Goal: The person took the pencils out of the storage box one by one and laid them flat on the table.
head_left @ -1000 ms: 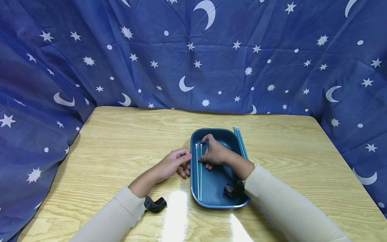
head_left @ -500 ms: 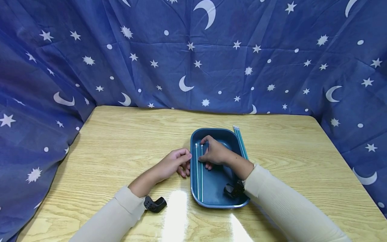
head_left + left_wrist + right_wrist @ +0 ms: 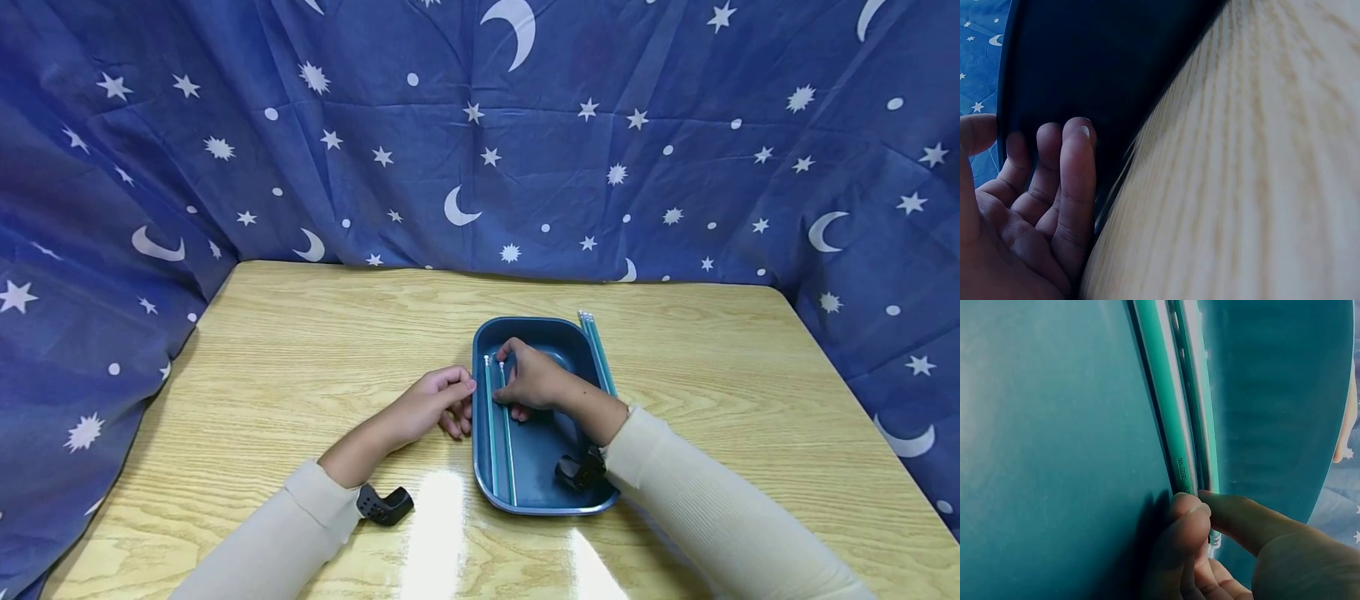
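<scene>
Head: right hand (image 3: pixel 534 379) in tray (image 3: pixel 536 467), pinching pencil (image 3: pixel 509 450) near its pale far end; most of its length runs from grip toward the person, near end angled slightly right; left hand (image 3: pixel 438 404) farther, outside the wall; left wrist: fingers loosely bent, wall contact unclear; right wrist: thumb and forefinger pinching, other pencil (image 3: pixel 1200 403) just alongside

Blue starry cloth (image 3: pixel 420 150) hangs behind a pale woodgrain table (image 3: pixel 337 333) — glare-streaked.

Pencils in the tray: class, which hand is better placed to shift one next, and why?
Probably the right hand: it is inside the tray, pinching one pencil, while the left hand is outside it.
</scene>
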